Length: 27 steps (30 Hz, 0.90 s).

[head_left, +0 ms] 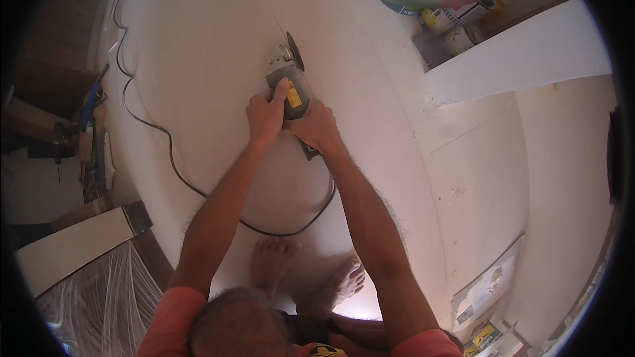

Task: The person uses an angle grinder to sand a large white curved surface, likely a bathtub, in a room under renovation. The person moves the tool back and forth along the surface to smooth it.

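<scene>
Both hands grip a grey angle grinder [289, 79] with a yellow patch on its body. My left hand [265, 114] wraps the front of the body. My right hand [316, 125] holds the rear handle. The dark disc [294, 51] stands on edge against a large white board [211, 39]. A black power cord [165, 135] runs from the tool's back, loops near my bare feet [307, 274], and trails off to the far left across the board.
Paint cans and tubs [443, 16] stand at the top right beyond a white panel [522, 59]. Tools [89, 132] lie on the left. Plastic sheeting [99, 291] covers the lower left. Small boxes [486, 337] sit at the lower right.
</scene>
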{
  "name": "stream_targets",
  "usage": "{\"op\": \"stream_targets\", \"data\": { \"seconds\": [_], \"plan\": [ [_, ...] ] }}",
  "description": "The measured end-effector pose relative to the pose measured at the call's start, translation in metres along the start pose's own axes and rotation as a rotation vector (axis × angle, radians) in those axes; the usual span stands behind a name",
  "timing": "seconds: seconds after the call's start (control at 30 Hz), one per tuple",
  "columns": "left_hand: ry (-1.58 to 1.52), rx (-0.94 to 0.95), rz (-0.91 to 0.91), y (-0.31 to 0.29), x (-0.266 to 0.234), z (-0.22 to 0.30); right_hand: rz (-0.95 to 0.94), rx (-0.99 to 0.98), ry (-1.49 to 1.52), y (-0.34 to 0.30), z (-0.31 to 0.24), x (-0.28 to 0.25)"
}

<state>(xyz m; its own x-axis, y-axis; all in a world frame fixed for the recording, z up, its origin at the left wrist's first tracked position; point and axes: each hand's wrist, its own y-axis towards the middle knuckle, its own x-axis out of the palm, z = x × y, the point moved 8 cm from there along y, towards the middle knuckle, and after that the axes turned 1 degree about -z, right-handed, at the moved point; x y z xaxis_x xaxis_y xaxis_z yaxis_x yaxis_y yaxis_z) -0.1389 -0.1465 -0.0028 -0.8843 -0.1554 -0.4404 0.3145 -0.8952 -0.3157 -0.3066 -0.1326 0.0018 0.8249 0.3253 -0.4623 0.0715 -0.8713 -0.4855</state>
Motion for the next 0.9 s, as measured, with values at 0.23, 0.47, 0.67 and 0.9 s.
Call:
{"op": "stream_targets", "data": {
  "seconds": [0.23, 0.47, 0.67, 0.9],
  "plan": [
    [0.010, -0.016, -0.028, -0.007, 0.001, 0.001, -0.036, 0.018, -0.009, -0.008, -0.003, -0.002],
    [-0.057, 0.000, -0.032, -0.010, 0.008, -0.004, -0.023, 0.030, -0.003, -0.013, 0.001, -0.007],
    [-0.031, 0.043, 0.000, -0.013, 0.008, -0.002, -0.023, 0.013, 0.016, -0.016, 0.002, -0.009],
    [-0.030, 0.041, 0.014, -0.002, 0.007, -0.008, -0.048, 0.002, 0.016, -0.014, -0.007, -0.008]
  ]
}}
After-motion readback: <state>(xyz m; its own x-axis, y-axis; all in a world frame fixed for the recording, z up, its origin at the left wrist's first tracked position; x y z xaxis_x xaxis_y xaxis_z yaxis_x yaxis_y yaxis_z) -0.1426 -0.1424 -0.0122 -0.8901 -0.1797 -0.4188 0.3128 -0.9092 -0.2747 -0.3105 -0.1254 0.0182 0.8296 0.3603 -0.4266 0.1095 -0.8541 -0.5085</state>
